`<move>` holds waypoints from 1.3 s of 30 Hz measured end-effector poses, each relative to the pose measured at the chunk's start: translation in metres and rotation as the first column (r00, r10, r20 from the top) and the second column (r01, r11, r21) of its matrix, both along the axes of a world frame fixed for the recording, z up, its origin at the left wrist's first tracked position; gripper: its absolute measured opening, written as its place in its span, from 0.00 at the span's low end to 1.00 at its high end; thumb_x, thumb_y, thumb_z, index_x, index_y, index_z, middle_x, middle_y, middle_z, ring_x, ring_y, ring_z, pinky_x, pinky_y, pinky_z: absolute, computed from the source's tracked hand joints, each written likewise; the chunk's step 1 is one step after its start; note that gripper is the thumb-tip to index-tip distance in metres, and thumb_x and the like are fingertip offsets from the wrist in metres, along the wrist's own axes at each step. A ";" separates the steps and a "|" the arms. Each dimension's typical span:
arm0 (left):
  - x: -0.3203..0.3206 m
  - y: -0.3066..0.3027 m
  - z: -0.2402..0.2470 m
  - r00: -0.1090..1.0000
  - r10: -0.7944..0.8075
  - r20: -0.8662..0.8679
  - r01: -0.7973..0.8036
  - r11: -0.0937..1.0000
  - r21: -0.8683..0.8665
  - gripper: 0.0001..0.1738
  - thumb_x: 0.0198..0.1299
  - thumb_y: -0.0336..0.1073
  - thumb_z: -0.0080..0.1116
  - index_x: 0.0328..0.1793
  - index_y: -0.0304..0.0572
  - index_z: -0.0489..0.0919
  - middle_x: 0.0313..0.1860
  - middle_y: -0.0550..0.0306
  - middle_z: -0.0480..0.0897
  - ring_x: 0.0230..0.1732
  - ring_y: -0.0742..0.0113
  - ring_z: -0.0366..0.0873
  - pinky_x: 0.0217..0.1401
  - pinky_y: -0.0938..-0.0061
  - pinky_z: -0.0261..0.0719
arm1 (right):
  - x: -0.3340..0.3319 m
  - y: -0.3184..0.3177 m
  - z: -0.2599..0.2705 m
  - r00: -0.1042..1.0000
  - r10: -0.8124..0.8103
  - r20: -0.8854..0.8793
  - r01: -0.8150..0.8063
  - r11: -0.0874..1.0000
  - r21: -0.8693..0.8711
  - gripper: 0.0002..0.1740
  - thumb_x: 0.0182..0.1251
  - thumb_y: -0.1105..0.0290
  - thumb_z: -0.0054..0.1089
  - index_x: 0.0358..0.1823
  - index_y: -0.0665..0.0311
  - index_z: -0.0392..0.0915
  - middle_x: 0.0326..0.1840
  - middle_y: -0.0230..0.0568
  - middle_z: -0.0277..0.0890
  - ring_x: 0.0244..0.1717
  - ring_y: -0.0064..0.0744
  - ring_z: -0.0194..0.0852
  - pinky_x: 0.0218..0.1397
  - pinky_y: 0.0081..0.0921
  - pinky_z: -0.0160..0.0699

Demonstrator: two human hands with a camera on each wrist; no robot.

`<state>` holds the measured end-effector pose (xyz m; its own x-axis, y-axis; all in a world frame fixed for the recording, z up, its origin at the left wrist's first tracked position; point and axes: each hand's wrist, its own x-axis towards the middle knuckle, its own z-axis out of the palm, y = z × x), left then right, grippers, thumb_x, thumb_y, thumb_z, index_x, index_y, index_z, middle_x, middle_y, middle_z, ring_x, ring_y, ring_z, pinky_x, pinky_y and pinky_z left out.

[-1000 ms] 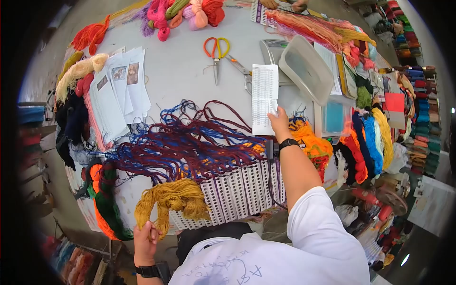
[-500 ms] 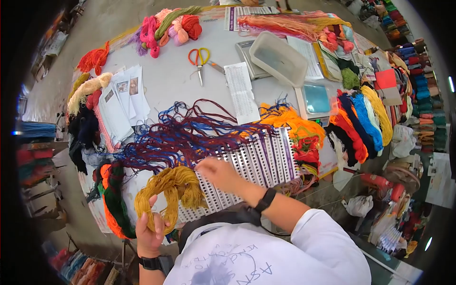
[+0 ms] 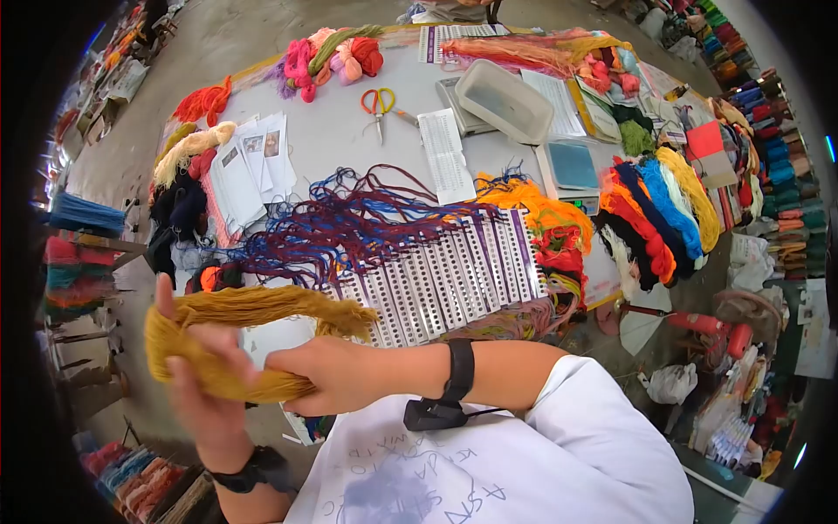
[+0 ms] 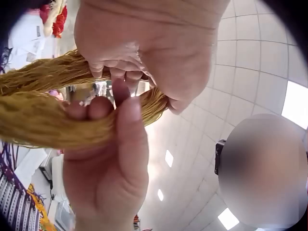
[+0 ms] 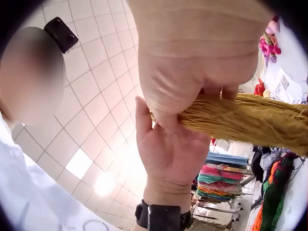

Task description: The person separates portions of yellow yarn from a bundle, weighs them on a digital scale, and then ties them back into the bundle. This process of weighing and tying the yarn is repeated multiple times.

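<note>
A mustard-yellow yarn skein (image 3: pixel 249 306) is stretched as a loop between both hands, at the lower left in the head view. My left hand (image 3: pixel 205 393) holds the loop's far left end, its fingers inside the loop and one finger pointing up. In the left wrist view the yarn bends between that hand's thumb and fingers. My right hand (image 3: pixel 336 371) grips the near strand, thumb on the outer side and fingers inside the loop. The skein's right end lies near perforated white thread cards (image 3: pixel 428 288). Maroon and blue threads (image 3: pixel 340 231) spread from these cards.
Scissors (image 3: pixel 379 109), a printed list (image 3: pixel 445 157) and a plastic tub (image 3: pixel 504 100) lie farther back on the table. Orange yarn (image 3: pixel 541 214) is right of the cards; coloured skeins (image 3: pixel 655 218) line the right edge. Papers with pictures (image 3: pixel 253 166) lie left.
My right hand has left the printed list, crossed leftward and taken hold of the skein. My left hand has moved left and up, pulling the skein's loop out from the cards.
</note>
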<state>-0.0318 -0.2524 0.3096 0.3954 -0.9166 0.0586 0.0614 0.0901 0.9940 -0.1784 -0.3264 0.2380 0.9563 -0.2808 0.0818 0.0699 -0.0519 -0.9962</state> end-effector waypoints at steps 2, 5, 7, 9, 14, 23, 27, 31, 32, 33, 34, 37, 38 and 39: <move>0.013 0.003 0.024 0.888 -0.332 -0.317 0.228 0.918 -0.323 0.34 0.68 0.42 0.43 0.73 0.30 0.45 0.28 0.62 0.71 0.24 0.80 0.68 0.34 0.82 0.70 | -0.002 0.004 -0.018 0.999 0.041 -0.025 -0.043 0.996 -0.079 0.16 0.53 0.67 0.61 0.42 0.64 0.71 0.28 0.48 0.74 0.32 0.49 0.74 0.35 0.38 0.71; 0.048 0.025 0.046 0.907 -0.209 -0.366 0.029 0.897 -0.441 0.27 0.70 0.33 0.36 0.71 0.29 0.47 0.22 0.63 0.61 0.19 0.80 0.62 0.25 0.80 0.64 | -0.014 0.006 -0.086 0.988 0.035 -0.149 -0.060 0.984 -0.166 0.14 0.53 0.67 0.61 0.40 0.62 0.72 0.28 0.47 0.73 0.33 0.48 0.74 0.37 0.38 0.71; 0.073 0.045 0.057 0.905 -0.139 -0.401 -0.057 0.897 -0.439 0.26 0.69 0.30 0.35 0.71 0.29 0.47 0.22 0.63 0.60 0.18 0.79 0.59 0.25 0.80 0.62 | -0.030 -0.008 -0.136 0.971 -0.060 -0.230 -0.017 0.948 -0.319 0.15 0.53 0.65 0.62 0.40 0.62 0.74 0.32 0.46 0.72 0.37 0.47 0.72 0.41 0.39 0.70; 0.093 0.070 0.065 0.898 -0.064 -0.434 -0.146 0.889 -0.434 0.26 0.69 0.28 0.34 0.71 0.29 0.48 0.22 0.64 0.59 0.17 0.78 0.57 0.25 0.80 0.60 | -0.056 -0.012 -0.203 0.834 -0.449 -0.322 0.260 0.833 -0.489 0.17 0.53 0.61 0.62 0.42 0.62 0.75 0.40 0.45 0.73 0.44 0.48 0.71 0.47 0.40 0.71; 0.107 0.113 0.063 0.826 0.078 -0.559 -0.336 0.864 -0.376 0.26 0.68 0.28 0.37 0.71 0.31 0.49 0.23 0.64 0.57 0.18 0.78 0.53 0.26 0.80 0.57 | -0.094 -0.054 -0.267 0.513 -0.602 -0.612 0.316 0.795 -0.518 0.14 0.56 0.66 0.55 0.44 0.61 0.74 0.45 0.47 0.73 0.47 0.50 0.72 0.48 0.42 0.73; 0.095 0.118 -0.006 0.891 0.282 -0.356 -0.338 0.935 -0.106 0.22 0.70 0.38 0.41 0.65 0.34 0.58 0.25 0.63 0.58 0.26 0.74 0.58 0.41 0.77 0.63 | -0.076 -0.119 -0.292 0.590 -0.637 -0.496 -0.027 0.599 -0.800 0.09 0.56 0.74 0.52 0.38 0.61 0.77 0.41 0.42 0.71 0.42 0.42 0.75 0.44 0.41 0.75; 0.083 0.125 -0.039 0.833 0.378 -0.404 -0.414 0.910 -0.004 0.21 0.71 0.40 0.39 0.63 0.35 0.60 0.29 0.62 0.60 0.30 0.70 0.61 0.53 0.73 0.65 | -0.070 -0.132 -0.296 0.574 -0.512 -0.639 -0.237 0.643 -0.728 0.07 0.57 0.73 0.52 0.36 0.60 0.78 0.45 0.42 0.73 0.43 0.43 0.78 0.43 0.38 0.77; 0.066 0.127 -0.068 0.774 0.521 -0.361 -0.498 0.852 0.162 0.19 0.71 0.44 0.37 0.60 0.40 0.63 0.28 0.63 0.64 0.28 0.75 0.63 0.47 0.75 0.67 | -0.055 -0.148 -0.284 0.595 -0.567 -0.570 -0.057 0.677 -0.733 0.08 0.56 0.70 0.54 0.35 0.61 0.78 0.44 0.46 0.75 0.42 0.46 0.78 0.43 0.40 0.77; 0.059 0.127 -0.074 0.762 0.522 -0.384 -0.482 0.853 0.202 0.19 0.71 0.45 0.37 0.59 0.40 0.64 0.27 0.64 0.64 0.27 0.75 0.63 0.47 0.76 0.67 | -0.050 -0.156 -0.281 0.580 -0.544 -0.607 0.034 0.760 -0.649 0.09 0.55 0.68 0.54 0.35 0.62 0.78 0.43 0.47 0.77 0.42 0.48 0.78 0.43 0.40 0.76; 0.052 0.126 -0.079 0.749 0.522 -0.408 -0.463 0.853 0.241 0.19 0.71 0.45 0.37 0.59 0.40 0.65 0.26 0.65 0.63 0.27 0.76 0.63 0.46 0.76 0.67 | -0.044 -0.165 -0.280 0.568 -0.516 -0.641 0.126 0.824 -0.552 0.11 0.54 0.66 0.55 0.35 0.64 0.78 0.41 0.49 0.78 0.42 0.49 0.78 0.44 0.41 0.76; 0.047 0.125 -0.085 0.766 0.535 -0.357 -0.456 0.843 0.285 0.18 0.71 0.46 0.39 0.56 0.42 0.67 0.27 0.66 0.65 0.27 0.77 0.63 0.45 0.78 0.68 | -0.038 -0.173 -0.284 0.574 -0.518 -0.634 0.216 0.843 -0.493 0.13 0.53 0.64 0.55 0.35 0.65 0.78 0.36 0.52 0.79 0.40 0.52 0.77 0.43 0.42 0.76; 0.033 0.123 -0.106 0.797 0.518 -0.310 -0.391 0.834 0.388 0.19 0.70 0.47 0.40 0.55 0.42 0.68 0.28 0.66 0.66 0.27 0.77 0.64 0.44 0.78 0.68 | -0.013 -0.203 -0.286 0.572 -0.508 -0.644 0.443 0.852 -0.279 0.13 0.52 0.64 0.56 0.33 0.66 0.77 0.31 0.52 0.79 0.36 0.50 0.79 0.41 0.41 0.77; 0.026 0.122 -0.111 0.795 0.535 -0.286 -0.394 0.813 0.429 0.19 0.69 0.48 0.41 0.55 0.42 0.69 0.28 0.65 0.68 0.26 0.76 0.64 0.43 0.77 0.68 | -0.003 -0.211 -0.283 0.589 -0.523 -0.616 0.596 0.796 -0.107 0.14 0.52 0.64 0.56 0.33 0.67 0.76 0.27 0.50 0.78 0.32 0.50 0.79 0.40 0.41 0.77; 0.022 0.122 -0.117 0.798 0.533 -0.282 -0.391 0.813 0.431 0.19 0.69 0.48 0.41 0.55 0.42 0.69 0.28 0.65 0.68 0.26 0.76 0.64 0.43 0.77 0.68 | 0.008 -0.215 -0.276 0.597 -0.545 -0.589 0.712 0.698 0.075 0.14 0.51 0.64 0.57 0.34 0.68 0.76 0.22 0.48 0.77 0.29 0.50 0.79 0.39 0.41 0.78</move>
